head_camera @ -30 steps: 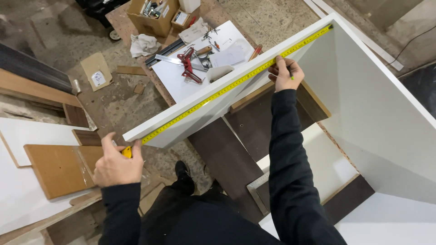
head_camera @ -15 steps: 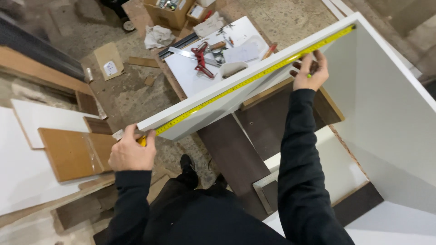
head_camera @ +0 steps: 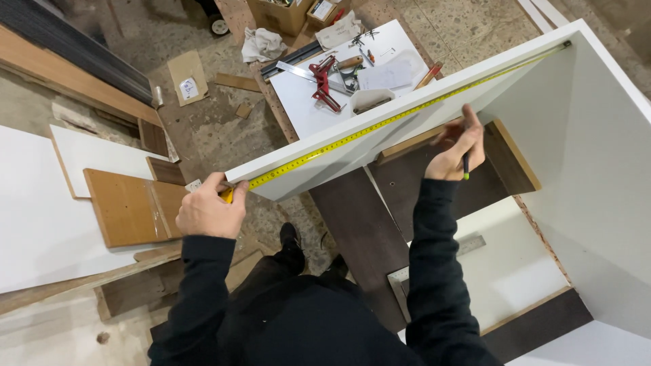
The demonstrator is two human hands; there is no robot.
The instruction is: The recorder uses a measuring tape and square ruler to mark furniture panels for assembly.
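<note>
Our left hand (head_camera: pixel 210 213) is pinching the yellow tape measure (head_camera: pixel 380 125) at the near corner of the white panel (head_camera: pixel 434 112), along its top edge. Our right hand (head_camera: pixel 458 149) is gripping a pencil (head_camera: pixel 466 165). We are thinking the tape may slip off, spoiling the mark.

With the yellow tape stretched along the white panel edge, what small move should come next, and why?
Probably bring the pencil in the right hand to the white panel edge and mark it: the yellow tape measure lies taut, pinned by the left hand.
</note>
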